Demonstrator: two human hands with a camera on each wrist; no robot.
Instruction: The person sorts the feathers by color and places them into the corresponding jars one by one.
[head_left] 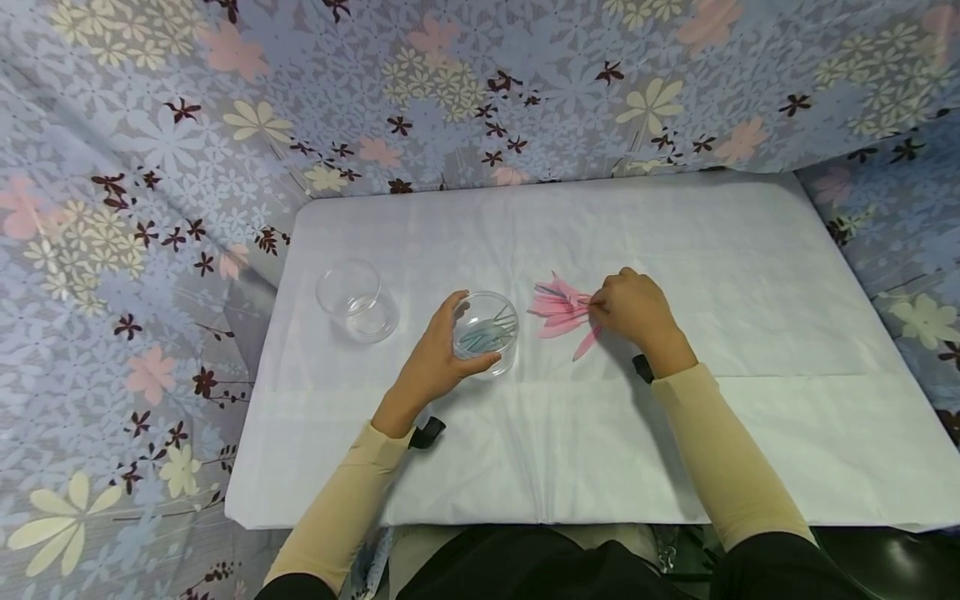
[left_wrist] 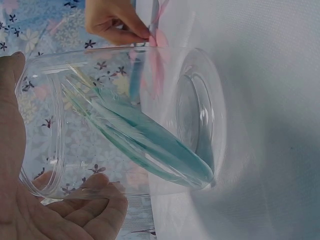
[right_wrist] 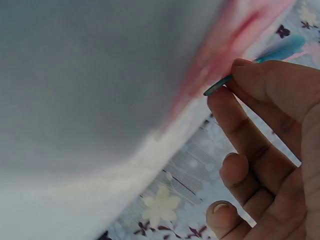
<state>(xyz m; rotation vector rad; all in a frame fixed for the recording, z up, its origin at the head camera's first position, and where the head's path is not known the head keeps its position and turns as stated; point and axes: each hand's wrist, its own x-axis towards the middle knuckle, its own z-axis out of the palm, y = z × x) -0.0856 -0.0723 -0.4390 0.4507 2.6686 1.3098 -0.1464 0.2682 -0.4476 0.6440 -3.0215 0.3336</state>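
Observation:
My left hand (head_left: 435, 354) grips a clear plastic jar (head_left: 508, 354), thumb on the near side and fingers on the far side. Several blue-green feathers (left_wrist: 145, 132) lean inside it, their tips down at the base. To the jar's right, a loose pile of pink feathers (head_left: 558, 321) lies on the table. Over the pile's right end is my right hand (head_left: 637, 308); its thumb and index finger pinch the shaft of a blue feather (right_wrist: 282, 48), the other fingers loosely bent. In the left wrist view, that hand shows beyond the jar, beside the pink feathers.
Left of the held jar stands a second clear jar (head_left: 348, 287) with nothing visible inside. A white cloth (head_left: 750, 450) covers the table. Flower-patterned fabric (head_left: 480, 83) hangs along the back and both sides.

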